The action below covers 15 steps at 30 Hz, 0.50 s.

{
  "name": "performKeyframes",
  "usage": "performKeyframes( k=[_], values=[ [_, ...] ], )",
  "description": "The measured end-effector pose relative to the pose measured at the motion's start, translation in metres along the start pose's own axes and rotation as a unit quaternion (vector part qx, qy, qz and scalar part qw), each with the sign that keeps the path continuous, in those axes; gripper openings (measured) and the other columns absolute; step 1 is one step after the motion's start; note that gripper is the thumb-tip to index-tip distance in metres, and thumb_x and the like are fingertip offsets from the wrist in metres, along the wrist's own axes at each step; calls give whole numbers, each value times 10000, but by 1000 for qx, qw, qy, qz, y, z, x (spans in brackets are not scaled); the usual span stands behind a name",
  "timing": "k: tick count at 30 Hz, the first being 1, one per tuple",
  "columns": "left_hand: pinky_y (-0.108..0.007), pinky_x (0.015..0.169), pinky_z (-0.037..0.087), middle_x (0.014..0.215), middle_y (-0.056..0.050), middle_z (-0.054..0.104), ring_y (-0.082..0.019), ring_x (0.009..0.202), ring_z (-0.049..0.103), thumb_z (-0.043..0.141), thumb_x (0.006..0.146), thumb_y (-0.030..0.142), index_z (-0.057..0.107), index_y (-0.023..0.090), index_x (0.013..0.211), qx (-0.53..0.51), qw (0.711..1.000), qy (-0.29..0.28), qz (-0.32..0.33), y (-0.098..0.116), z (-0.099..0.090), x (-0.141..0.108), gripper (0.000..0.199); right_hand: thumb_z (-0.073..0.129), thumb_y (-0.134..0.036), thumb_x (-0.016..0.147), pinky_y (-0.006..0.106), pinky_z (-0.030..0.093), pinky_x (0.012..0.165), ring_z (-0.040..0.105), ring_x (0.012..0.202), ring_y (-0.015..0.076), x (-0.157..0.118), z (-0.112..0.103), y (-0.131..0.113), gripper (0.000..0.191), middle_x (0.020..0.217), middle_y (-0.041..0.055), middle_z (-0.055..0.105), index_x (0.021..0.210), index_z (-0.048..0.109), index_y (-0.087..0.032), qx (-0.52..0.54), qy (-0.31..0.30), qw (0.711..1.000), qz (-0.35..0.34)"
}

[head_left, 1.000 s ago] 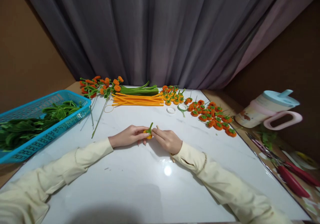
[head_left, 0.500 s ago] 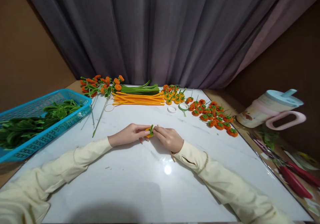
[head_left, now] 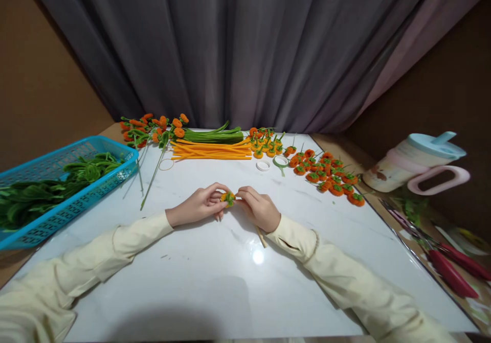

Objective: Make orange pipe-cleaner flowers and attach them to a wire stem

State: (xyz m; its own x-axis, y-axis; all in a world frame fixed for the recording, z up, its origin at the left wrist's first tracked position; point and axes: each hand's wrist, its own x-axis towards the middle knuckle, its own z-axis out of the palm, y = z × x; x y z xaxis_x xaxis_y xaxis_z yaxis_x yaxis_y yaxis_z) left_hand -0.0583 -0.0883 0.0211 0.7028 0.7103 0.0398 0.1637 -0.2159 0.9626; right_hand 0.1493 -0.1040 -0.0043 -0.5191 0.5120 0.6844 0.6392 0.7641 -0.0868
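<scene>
Between the fingers of my left hand (head_left: 204,204) is a small yellow-orange piece with green on top (head_left: 228,198), held above the white table. My right hand (head_left: 260,208) is closed beside it on the right, its fingertips pinched at a thin stick (head_left: 262,237) whose lower end sticks out under the palm. The stick's tip points at the small piece. Beyond the hands lie orange fuzzy strips (head_left: 210,150) and green strips (head_left: 215,136).
A blue basket (head_left: 95,189) of green leaves stands at left. Orange flowers on stems (head_left: 177,123), yellow pieces (head_left: 271,151), orange pieces (head_left: 326,169) and tape rolls (head_left: 263,165) lie farther back. At right are a cup (head_left: 414,161) and red-handled pliers (head_left: 452,274).
The small piece has turned in my left fingers, so more of its green top shows. My right fingertips have shifted slightly, and the stick's lower end shows more.
</scene>
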Motion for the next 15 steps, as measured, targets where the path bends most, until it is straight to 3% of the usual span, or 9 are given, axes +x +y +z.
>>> performKeyframes(
  k=[4, 10, 15],
  values=[
    [-240, 597, 462, 609, 10, 598, -111, 564, 573, 500, 881, 343, 481, 149, 915, 38, 999, 4, 14, 1, 0, -2, 197, 327, -243, 987, 203, 447, 536, 618, 739, 114, -1, -1, -1, 250, 943, 95, 643, 1018, 543, -120, -21, 2, 1000, -3],
    [-240, 566, 455, 570, 27, 586, -107, 533, 560, 510, 877, 355, 424, 170, 823, -20, 999, -3, -25, 5, 3, -1, 210, 296, -60, 943, 252, 460, 558, 615, 776, 161, 1, -7, 2, 262, 962, 151, 637, 1071, 524, -35, -118, 3, 981, -157],
    [-243, 557, 463, 575, 22, 594, -114, 540, 571, 522, 869, 354, 397, 176, 797, -52, 998, -10, -46, 8, 4, 0, 230, 300, -55, 932, 255, 393, 467, 590, 686, 156, 1, -7, 2, 271, 948, 165, 620, 1045, 545, -36, -154, -22, 968, -197]
  ],
)
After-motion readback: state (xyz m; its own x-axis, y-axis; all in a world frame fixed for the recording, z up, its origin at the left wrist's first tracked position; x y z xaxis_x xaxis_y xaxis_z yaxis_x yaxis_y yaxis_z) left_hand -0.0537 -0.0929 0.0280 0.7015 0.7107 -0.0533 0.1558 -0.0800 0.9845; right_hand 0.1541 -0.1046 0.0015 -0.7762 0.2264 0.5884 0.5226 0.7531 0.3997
